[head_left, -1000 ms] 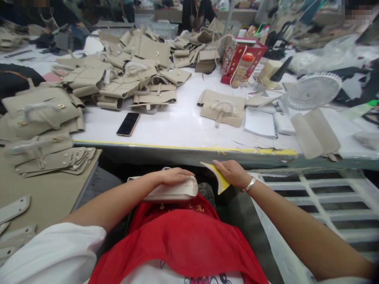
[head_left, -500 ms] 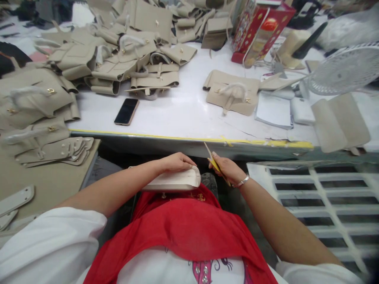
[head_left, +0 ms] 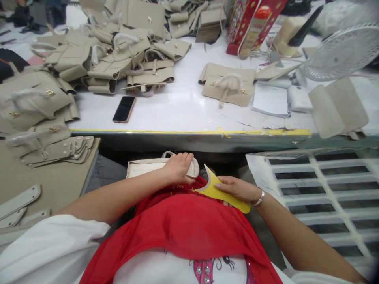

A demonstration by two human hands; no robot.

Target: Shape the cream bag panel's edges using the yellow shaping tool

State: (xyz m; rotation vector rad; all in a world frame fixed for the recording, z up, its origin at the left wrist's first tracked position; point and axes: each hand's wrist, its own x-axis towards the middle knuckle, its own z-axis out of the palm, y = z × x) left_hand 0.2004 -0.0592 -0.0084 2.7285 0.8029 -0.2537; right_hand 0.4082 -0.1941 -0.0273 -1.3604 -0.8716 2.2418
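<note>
A pale bag piece (head_left: 145, 167) with a thin handle rests on my lap, just below the table's front edge. My left hand (head_left: 179, 167) is wrapped over its right end, fingers pressed together. My right hand (head_left: 237, 187) grips a flat yellow tool (head_left: 214, 191) with a curved notch and a pointed tip. The tool lies over the red apron (head_left: 183, 217), its tip near the right end of the bag piece.
Beige bags (head_left: 112, 59) lie piled at the back left of the white table (head_left: 168, 114), behind a phone (head_left: 124, 109). One bag (head_left: 227, 86), a notepad (head_left: 271, 100) and a white fan (head_left: 340, 51) sit to the right. A white slatted rack (head_left: 319, 189) stands below.
The yellow tool has turned its flat face upward and come closer to my lap. My left hand now wraps over the bag piece, which has tilted and shows its handle.
</note>
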